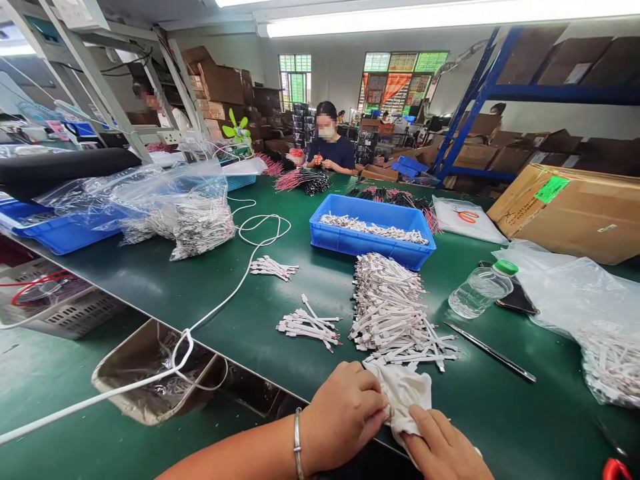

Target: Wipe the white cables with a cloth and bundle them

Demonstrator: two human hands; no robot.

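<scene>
My left hand (343, 417), with a metal bangle at the wrist, and my right hand (440, 447) both grip a crumpled white cloth (405, 393) at the near edge of the green workbench (240, 320). Just beyond the cloth lies a large heap of short white cable pieces (390, 313). A smaller bunch of these cables (307, 327) sits to its left. A long pair of metal tweezers (490, 351) lies to the right of the heap. A long white cord (245, 280) trails along the bench to the left.
A blue plastic crate (373, 230) holding white cables stands beyond the heap. A water bottle (483, 288), plastic bags and a large cardboard box (565, 213) occupy the right side. A seated co-worker (327, 143) faces me across the bench, with wire bundles nearby.
</scene>
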